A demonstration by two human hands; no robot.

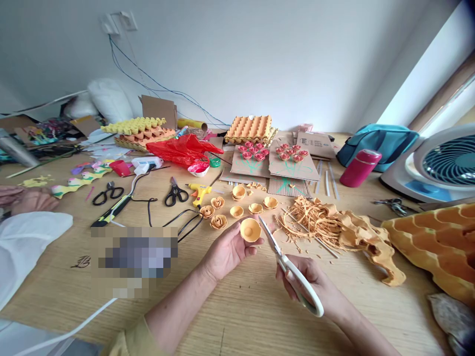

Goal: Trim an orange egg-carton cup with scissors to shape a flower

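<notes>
Your left hand (226,249) is closed around a small orange paper cup (250,230), fingers pinching it from below so its hollow faces you, just above the wooden surface (237,306). Your right hand (315,287) is clamped on the white-handled scissors (287,264), whose blades are slightly parted and point up toward the cup, the tips just beside its right edge. Behind the cup lie finished paper roses (218,221) and more trimmed cups (255,208). To the right sits a heap of orange shreds (315,220) and a cut egg tray (441,247). A yellow glue gun (198,192) lies further back.
</notes>
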